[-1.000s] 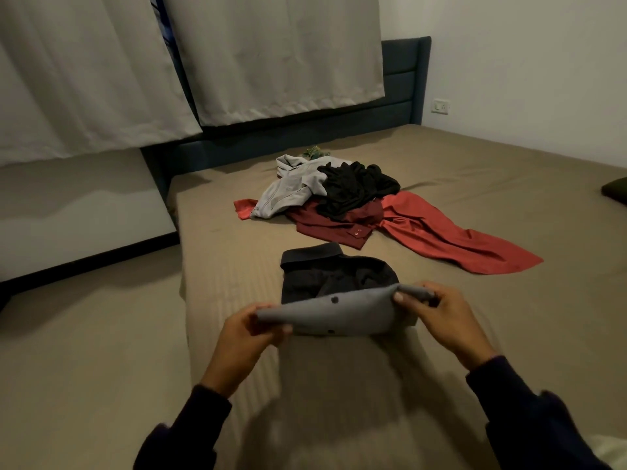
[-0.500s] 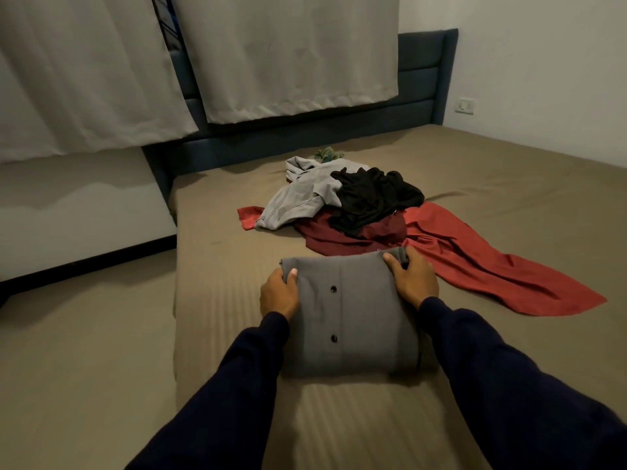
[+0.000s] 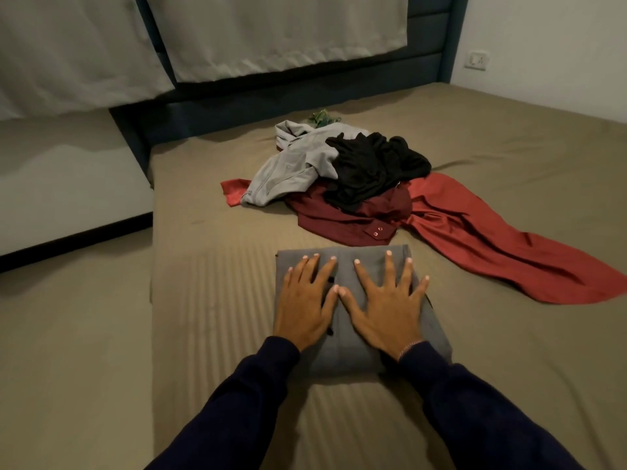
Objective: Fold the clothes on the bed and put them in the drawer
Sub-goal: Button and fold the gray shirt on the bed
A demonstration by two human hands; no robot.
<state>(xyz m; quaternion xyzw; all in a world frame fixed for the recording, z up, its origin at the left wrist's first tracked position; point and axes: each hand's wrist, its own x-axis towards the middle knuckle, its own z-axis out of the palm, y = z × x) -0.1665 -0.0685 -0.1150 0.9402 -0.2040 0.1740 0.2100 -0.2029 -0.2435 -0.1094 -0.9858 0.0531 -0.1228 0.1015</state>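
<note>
**Grey shirt folded, both palms flat on top**

The folded grey shirt (image 3: 353, 340) sits low in the centre of the frame, a neat rectangle on the tan bed (image 3: 210, 334), near its left edge. And here are both hands, right on it! The left hand (image 3: 305, 303) lies flat with fingers straight and spread, pressing the left half of the bundle; the right hand (image 3: 386, 307) does the same on the right half, its little finger reaching the shirt's right edge. Nothing is gripped: open palms, fingers extended, thumbs nearly meeting over the dark buttons in the middle. Dark navy sleeves (image 3: 475, 418) run down to the bottom of the frame.

Above the bundle, in mid-frame, the unfolded pile waits: a light grey garment (image 3: 288, 164) on the left, a black garment (image 3: 373, 167) heaped on top, a maroon shirt (image 3: 342, 218) beneath, and a red garment (image 3: 492, 245) trailing out toward the right. A small green item (image 3: 322, 117) peeks out behind the heap. Curtains (image 3: 271, 32) hang across the top, with a wall socket (image 3: 476, 60) at the upper right.
</note>
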